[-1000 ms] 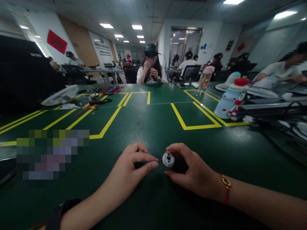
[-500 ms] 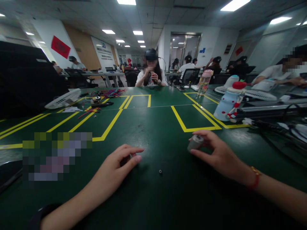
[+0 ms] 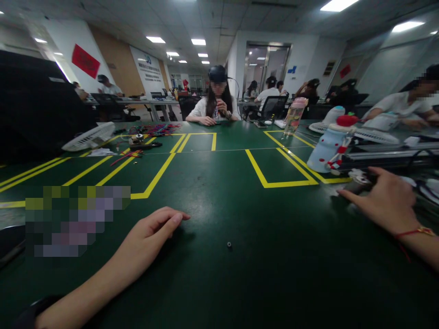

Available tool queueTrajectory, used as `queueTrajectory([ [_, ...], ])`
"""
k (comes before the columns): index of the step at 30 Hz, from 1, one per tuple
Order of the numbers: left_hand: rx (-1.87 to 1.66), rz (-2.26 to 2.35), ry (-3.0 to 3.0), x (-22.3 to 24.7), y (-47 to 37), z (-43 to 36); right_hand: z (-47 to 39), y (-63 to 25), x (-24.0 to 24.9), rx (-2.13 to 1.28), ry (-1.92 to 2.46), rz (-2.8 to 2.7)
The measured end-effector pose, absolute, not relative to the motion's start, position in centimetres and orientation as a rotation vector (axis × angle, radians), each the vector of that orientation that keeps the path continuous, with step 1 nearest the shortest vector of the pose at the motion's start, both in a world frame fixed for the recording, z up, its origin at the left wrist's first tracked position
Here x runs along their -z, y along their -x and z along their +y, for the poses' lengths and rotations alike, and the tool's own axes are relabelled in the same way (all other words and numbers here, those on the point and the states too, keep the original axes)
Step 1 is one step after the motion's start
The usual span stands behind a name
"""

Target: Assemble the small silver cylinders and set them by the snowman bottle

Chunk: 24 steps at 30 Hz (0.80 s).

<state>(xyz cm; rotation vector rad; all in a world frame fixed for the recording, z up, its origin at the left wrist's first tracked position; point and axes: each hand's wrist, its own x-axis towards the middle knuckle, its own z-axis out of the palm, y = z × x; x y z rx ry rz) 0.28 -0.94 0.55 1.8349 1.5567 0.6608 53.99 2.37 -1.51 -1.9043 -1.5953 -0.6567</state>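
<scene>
A small dark cylindrical piece with a pale ring-shaped end (image 3: pixel 229 245) sits on the green table (image 3: pixel 219 196). My left hand (image 3: pixel 154 235) rests to its left, fingers loosely stretched out, holding nothing I can see. Far to the right, my right hand (image 3: pixel 387 196) is over the cables, thumb and index finger around a grey metal cylinder (image 3: pixel 354 186). The cylinder is blurred and dark, and partly hidden by the hand. A whitish connector (image 3: pixel 358 176) shows close to the fingertips.
A blue bottle with a red lid (image 3: pixel 325 146) and a clear bottle (image 3: pixel 295 116) stand at the right. Yellow tape (image 3: pixel 290 185) marks the table. Wires (image 3: pixel 161 130) and a white fan (image 3: pixel 91 137) lie at the left. Opposite sits a person (image 3: pixel 216 98).
My right hand has carried the cylinder rightward to the cables. My left hand has drawn back slightly left. The small piece stays put. The person opposite has lowered one hand to the table.
</scene>
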Motion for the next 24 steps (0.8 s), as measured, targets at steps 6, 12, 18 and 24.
queueTrajectory([
  [6, -0.685, 1.564, -1.855, -0.3, -0.3, -0.8, -0.6, -39.3, 0.2, 0.380, 1.476, -2.188],
  [12, -0.680, 1.537, -1.877, -0.2, 0.1, -0.8, -2.5, -28.2, 0.1, -0.419, 1.217, -2.462],
  [18, -0.706, 1.532, -1.851, -0.7, 0.0, -0.9, 0.0, -33.6, -2.0, -0.195, 1.324, -2.213],
  [24, -0.710, 1.544, -1.831, -0.6, 0.0, -0.8, 1.9, -50.0, -4.4, 0.635, 1.962, -1.675],
])
